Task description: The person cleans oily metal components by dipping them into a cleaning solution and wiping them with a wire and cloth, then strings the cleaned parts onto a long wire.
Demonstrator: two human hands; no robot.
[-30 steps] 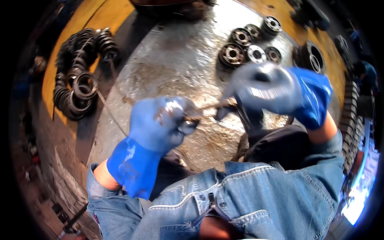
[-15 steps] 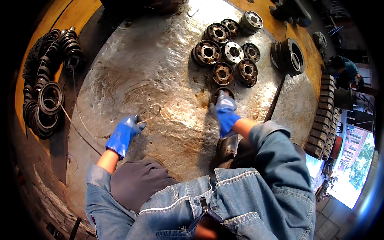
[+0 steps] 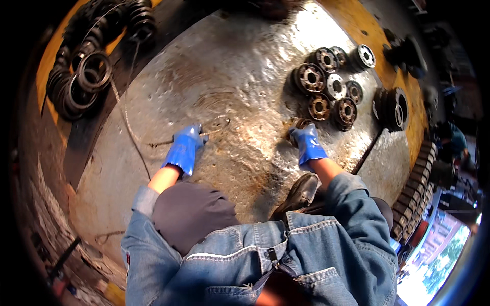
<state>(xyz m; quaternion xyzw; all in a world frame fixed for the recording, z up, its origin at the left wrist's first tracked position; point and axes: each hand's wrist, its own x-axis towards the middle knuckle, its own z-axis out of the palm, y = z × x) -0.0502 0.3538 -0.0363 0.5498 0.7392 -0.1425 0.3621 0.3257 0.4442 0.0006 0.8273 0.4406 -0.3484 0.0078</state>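
My left hand (image 3: 185,145), in a blue rubber glove, is closed on a thin wire rope (image 3: 125,109) just above the metal plate (image 3: 168,76). The rope ends in a small loop (image 3: 221,121) past my fingers. To the right, my right hand (image 3: 308,143), gloved the same way, grips the near edge of a rusty, round metal wheel (image 3: 303,123). Much of that wheel is hidden by the glove. Beyond it stands a cluster of similar wheels with central holes and smaller holes around them, among them a brown one (image 3: 319,106) and a shiny pale one (image 3: 336,87).
At the upper left lie ribbed metal rollers (image 3: 140,18) and dark rings (image 3: 95,72), with rope running from them. A large ring (image 3: 394,108) and ridged track (image 3: 411,194) line the right side. My shoe (image 3: 302,193) rests on the plate. Another person (image 3: 451,137) is at far right.
The view has turned, so the wheels and rollers appear further right. My left hand has moved forward and right with the rope. My right hand stays at the same wheel.
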